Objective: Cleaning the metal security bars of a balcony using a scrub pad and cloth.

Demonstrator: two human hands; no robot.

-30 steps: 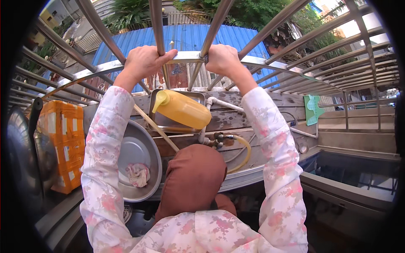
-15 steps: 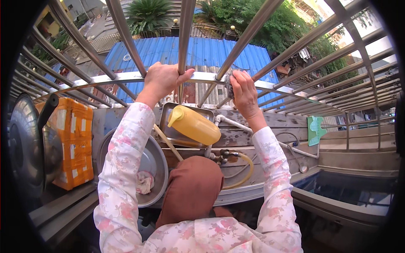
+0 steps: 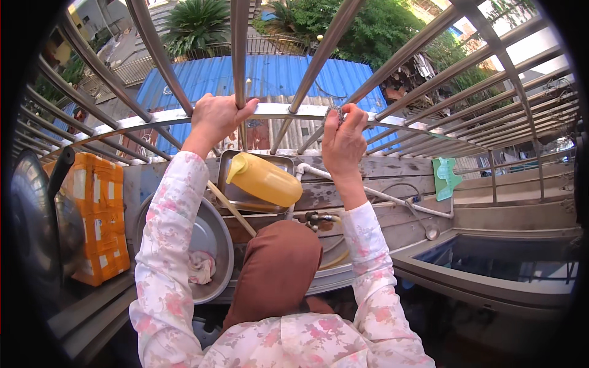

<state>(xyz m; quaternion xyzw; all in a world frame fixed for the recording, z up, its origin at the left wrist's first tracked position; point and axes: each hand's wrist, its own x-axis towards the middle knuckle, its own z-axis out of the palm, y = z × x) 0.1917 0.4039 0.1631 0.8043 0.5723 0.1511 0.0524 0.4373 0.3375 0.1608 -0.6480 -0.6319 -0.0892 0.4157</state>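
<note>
My left hand [image 3: 216,118] is wrapped around an upright bar of the steel window grille [image 3: 153,116], just where it meets the curved horizontal rail. My right hand [image 3: 343,138] is closed on a small grey steel scrubber [image 3: 336,115] pressed against a slanted bar at the same rail. Both arms wear floral sleeves. Below my hands a yellow plastic jug [image 3: 265,179] lies on its side in a metal tray [image 3: 228,161].
A round metal basin [image 3: 211,236] with a crumpled cloth [image 3: 201,267] sits lower left, a wooden stick [image 3: 230,207] across it. An orange carton [image 3: 98,214] and a dark wok [image 3: 34,227] stand at the left. White pipe [image 3: 380,195], green scrubber [image 3: 446,176] and a sink [image 3: 509,264] lie right.
The view has tilted and drawn closer to the grille. My right hand has shifted along the rail to a slanted bar with the scrubber; my left hand keeps its grip on the upright bar.
</note>
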